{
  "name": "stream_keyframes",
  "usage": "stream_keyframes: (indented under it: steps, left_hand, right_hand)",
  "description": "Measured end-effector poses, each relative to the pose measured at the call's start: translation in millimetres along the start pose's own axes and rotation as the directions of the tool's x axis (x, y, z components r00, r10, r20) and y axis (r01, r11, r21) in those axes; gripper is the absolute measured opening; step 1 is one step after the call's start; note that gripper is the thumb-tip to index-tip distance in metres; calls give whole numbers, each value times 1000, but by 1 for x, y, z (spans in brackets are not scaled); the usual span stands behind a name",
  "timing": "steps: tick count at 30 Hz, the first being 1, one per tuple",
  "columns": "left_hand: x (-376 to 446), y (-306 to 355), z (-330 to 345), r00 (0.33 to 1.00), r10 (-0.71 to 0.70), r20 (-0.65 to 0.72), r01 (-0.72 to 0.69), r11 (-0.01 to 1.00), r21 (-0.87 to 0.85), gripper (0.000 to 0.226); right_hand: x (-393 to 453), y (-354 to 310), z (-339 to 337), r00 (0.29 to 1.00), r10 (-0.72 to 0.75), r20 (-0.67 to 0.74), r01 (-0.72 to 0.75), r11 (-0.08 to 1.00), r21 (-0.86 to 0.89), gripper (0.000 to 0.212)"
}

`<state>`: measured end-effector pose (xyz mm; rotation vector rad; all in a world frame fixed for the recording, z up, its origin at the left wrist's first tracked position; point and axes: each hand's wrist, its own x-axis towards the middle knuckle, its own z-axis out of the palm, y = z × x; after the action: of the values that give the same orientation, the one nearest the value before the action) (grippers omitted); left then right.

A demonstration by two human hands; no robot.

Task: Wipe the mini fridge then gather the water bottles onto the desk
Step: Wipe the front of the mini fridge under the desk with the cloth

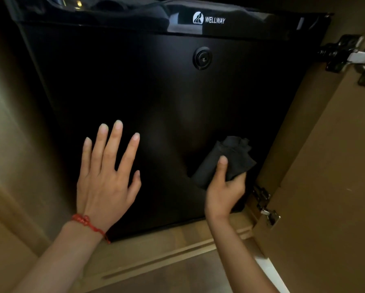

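Left hand [105,182] flat, fingers [114,142] splayed

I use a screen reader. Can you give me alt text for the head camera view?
The right hand presses a dark cloth to a black mini fridge door, while the left hand lies flat on it.
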<state>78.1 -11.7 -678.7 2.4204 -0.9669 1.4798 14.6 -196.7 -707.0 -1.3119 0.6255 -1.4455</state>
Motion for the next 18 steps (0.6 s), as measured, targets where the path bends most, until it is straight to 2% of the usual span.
stream_keyframes:
  steps: [2,4,6,7,10,13,15,18]
  left_hand:
    - [-8,2,3,1000,2,13,-2,1000,-3,67]
    - [-17,2,5,1000,10,27,-10,1000,-2,66]
    - [-25,1,7,999,23,41,-23,1000,2,66]
    - [-28,1,8,998,29,47,-29,1000,1,66]
    - [-33,-2,9,998,37,57,-37,999,-7,66]
    - [-37,-2,11,998,36,56,-36,999,-9,67]
    - [-38,-2,13,998,31,54,-30,1000,-8,67]
    - [-39,-1,14,998,27,53,-27,1000,1,66]
  right_hand:
    - [-20,-8,10,986,-104,129,110,993,-40,45]
    - [-31,-12,15,944,-193,268,226,969,-97,56]
    - [-27,-11,12,910,-236,340,300,942,-149,71]
    - [-22,-9,9,901,-256,350,330,929,-169,71]
    - [-6,4,-5,927,-247,281,307,932,-195,62]
    - [10,29,-27,989,-111,97,131,963,-234,41]
    - [18,45,-37,1000,-3,-3,2,969,-246,40]
    - [15,49,-34,994,60,-91,-79,973,-217,42]
